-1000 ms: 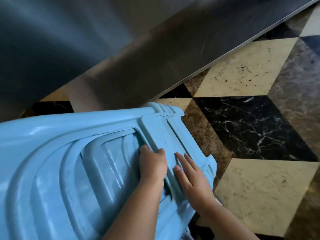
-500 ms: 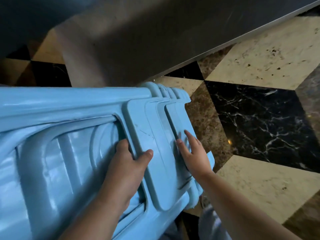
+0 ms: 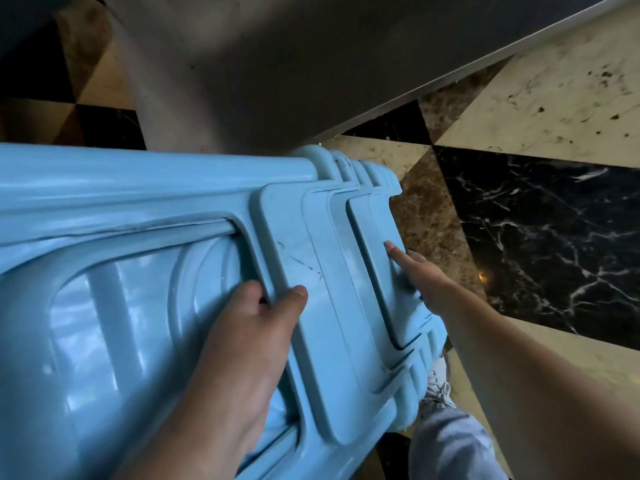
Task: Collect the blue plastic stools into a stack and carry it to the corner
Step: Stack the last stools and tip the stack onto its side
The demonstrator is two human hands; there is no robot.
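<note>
I carry the stack of blue plastic stools [image 3: 173, 271] tipped on its side against my body, seats pointing toward the marble floor [image 3: 536, 220] ahead, so that the load rides between my two arms. My left hand [image 3: 249, 327] hooks over the rim of an opening in the outermost stool, fingers curled inside and out of sight, thumb pressed flat on the seat edge: that, I judge, takes the weight. My right hand [image 3: 420, 275] lies against the far edge of the nested seats, forefinger straight along the plastic; the other fingers are hidden behind the rim, so I cannot tell whether they curl under it. It seems to steady the load, not lift it. The stools are smooth, glossy moulded plastic with rounded corners and stepped ridges, at least three seat edges showing, one inside another. A dull grey wall panel [image 3: 311, 64] runs along the floor's edge, just beside the top corner of the stack.
</note>
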